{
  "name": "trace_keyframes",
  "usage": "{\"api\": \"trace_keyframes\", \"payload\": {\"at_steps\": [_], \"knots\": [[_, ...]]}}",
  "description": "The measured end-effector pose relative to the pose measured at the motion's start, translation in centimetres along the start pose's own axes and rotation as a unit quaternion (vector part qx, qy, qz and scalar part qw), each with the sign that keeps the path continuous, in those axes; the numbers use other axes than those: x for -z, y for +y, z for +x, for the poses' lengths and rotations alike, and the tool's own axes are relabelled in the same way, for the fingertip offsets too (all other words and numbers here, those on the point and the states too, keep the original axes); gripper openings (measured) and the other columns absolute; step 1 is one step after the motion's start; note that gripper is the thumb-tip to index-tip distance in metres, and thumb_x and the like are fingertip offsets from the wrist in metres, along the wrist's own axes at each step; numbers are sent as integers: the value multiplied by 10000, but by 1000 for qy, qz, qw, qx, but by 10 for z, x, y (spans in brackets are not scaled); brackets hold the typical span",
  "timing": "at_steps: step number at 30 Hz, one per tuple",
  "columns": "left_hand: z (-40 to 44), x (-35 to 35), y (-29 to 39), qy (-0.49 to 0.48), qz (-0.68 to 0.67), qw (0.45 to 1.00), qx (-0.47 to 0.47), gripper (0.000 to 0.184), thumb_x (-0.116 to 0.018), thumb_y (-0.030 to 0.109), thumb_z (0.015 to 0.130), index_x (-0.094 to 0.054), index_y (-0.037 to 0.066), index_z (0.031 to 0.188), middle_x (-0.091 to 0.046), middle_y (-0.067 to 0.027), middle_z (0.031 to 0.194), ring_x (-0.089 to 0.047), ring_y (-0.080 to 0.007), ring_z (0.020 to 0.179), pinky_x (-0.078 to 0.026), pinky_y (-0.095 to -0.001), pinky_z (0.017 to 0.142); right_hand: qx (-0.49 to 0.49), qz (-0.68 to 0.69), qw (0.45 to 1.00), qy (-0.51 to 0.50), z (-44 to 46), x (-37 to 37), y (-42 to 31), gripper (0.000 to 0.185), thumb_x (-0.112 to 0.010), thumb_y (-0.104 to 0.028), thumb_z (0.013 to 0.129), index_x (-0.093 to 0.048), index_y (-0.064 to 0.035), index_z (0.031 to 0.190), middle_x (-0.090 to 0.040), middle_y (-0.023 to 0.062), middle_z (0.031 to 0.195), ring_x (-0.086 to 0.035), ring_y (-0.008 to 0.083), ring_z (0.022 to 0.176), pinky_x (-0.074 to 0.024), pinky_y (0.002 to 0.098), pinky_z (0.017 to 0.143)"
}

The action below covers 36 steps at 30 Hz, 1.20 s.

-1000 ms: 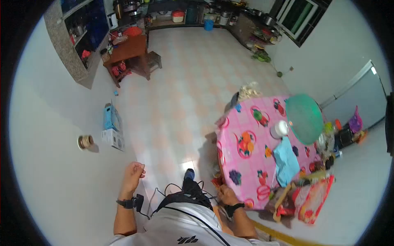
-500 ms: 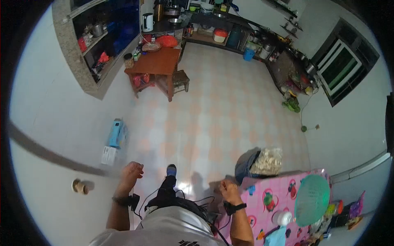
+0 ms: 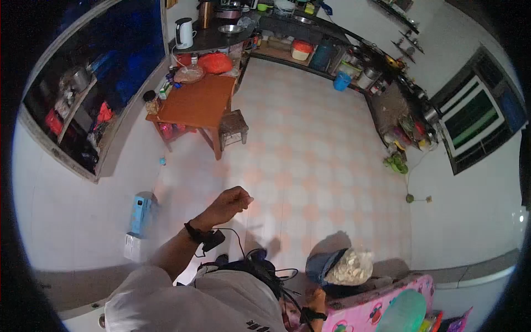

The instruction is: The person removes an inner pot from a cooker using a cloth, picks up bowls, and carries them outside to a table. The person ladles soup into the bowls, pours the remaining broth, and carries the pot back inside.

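Half curled: left hand (image 3: pixel 228 204), palm hidden, grip's hold unclear | right hand (image 3: pixel 317 303), indistinct, grip unreadable | pink tablecloth (image 3: pixel 357 311), cut off

Hands (image 3: pixel 228 203) (image 3: pixel 317 302) apart, seemingly loosely curled.

**Worn Equipment: Visible Parts**

We identify the upper garment as a whitish-grey fabric shirt (image 3: pixel 238 304) with a short, loose left sleeve (image 3: pixel 135 285). We note a black, angular printed marking (image 3: pixel 257 326) on its front. Behind the left hand (image 3: pixel 225 205), we locate a black wrist strap (image 3: pixel 193 231) carrying a black, box-shaped module (image 3: pixel 213 240). A thin black cable (image 3: pixel 240 239) runs near this module. Behind the right hand (image 3: pixel 317 302), we find a second black wrist strap (image 3: pixel 314 315). At the waist, we observe black looped cables (image 3: pixel 287 270) over dark clothing.
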<state>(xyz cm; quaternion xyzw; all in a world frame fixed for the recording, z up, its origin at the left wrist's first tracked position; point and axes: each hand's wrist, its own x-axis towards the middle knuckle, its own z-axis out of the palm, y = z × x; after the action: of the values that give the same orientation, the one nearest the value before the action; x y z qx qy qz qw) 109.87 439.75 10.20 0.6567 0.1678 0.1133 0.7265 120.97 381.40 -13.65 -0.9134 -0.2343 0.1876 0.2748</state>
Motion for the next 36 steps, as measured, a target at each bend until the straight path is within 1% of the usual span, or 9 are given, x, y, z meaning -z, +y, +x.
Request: {"api": "trace_keyframes", "payload": {"at_steps": [2, 4, 12, 22, 27, 31, 32, 33, 36], "knots": [[46, 3, -3, 6, -46, 999, 27, 201, -594, 270, 970, -571, 70, 976, -557, 20, 844, -511, -76, 788, -447, -248, 716, -67, 58, 996, -15, 48, 9, -14, 180, -665, -197, 760, -659, -33, 833, -644, 177, 851, -621, 323, 814, -486, 433, 696], [86, 10, -8, 22, -43, 998, 32, 199, -590, 267, 972, -572, 69, 976, -560, 18, 846, -516, -79, 791, -449, -250, 718, 81, -303, 946, -82, 103, 18, -15, 187, -613, -206, 811, -672, -35, 860, -658, 183, 887, -624, 335, 825, -504, 428, 729], [222, 61, 7, 174, -20, 984, 22, 122, -586, 135, 934, -596, 32, 999, -599, -36, 889, -580, -120, 786, -494, -263, 693, 345, -320, 882, -23, 414, 124, -121, 153, -606, -194, 785, -636, -45, 767, -638, 125, 788, -630, 297, 729, -532, 408, 682], [407, 127, 8, 288, -24, 951, 115, 191, -580, 240, 947, -596, 55, 991, -603, -34, 882, -596, -135, 792, -520, -292, 703, 258, -155, 954, -2, 688, 191, -258, 223, -655, -186, 817, -605, -30, 970, -645, 173, 938, -622, 360, 898, -511, 443, 782], [557, 184, -55, 141, 151, 976, -73, 201, -544, 210, 980, -582, 57, 1104, -621, -42, 982, -597, -147, 853, -503, -288, 729, 112, -169, 979, 19, 729, 177, -243, 208, -679, -218, 804, -614, -62, 925, -654, 161, 902, -629, 360, 879, -516, 447, 779], [662, 192, -38, -127, 307, 934, 129, 228, -542, 181, 966, -571, 69, 1162, -594, -80, 1135, -570, -203, 992, -468, -318, 852, 200, -163, 963, -73, 758, 154, -214, 155, -675, -148, 806, -617, -69, 925, -648, 124, 858, -632, 300, 789, -532, 371, 705], [675, 187, -35, -207, 327, 915, 118, 244, -537, 184, 959, -568, 88, 1182, -593, -89, 1143, -569, -221, 1006, -467, -328, 864, 160, -111, 974, -111, 764, 156, -232, 151, -671, -94, 819, -620, -62, 958, -645, 80, 836, -632, 229, 762, -524, 328, 672], [682, 178, -33, -282, 335, 895, 82, 263, -532, 187, 953, -565, 107, 1202, -593, -97, 1151, -569, -239, 1020, -466, -338, 876, 110, 316, 934, -126, 760, 164, -245, 163, -671, -93, 850, -627, -58, 1003, -642, 43, 845, -633, 164, 798, -520, 314, 673], [704, 161, -33, -443, 349, 826, 14, 331, -518, 196, 933, -556, 164, 1261, -590, -124, 1176, -568, -294, 1063, -464, -368, 913, -155, 513, 806, -252, 785, 175, -264, 161, -644, -90, 886, -617, -44, 1038, -640, 41, 868, -628, 140, 853, -511, 295, 690]]}}
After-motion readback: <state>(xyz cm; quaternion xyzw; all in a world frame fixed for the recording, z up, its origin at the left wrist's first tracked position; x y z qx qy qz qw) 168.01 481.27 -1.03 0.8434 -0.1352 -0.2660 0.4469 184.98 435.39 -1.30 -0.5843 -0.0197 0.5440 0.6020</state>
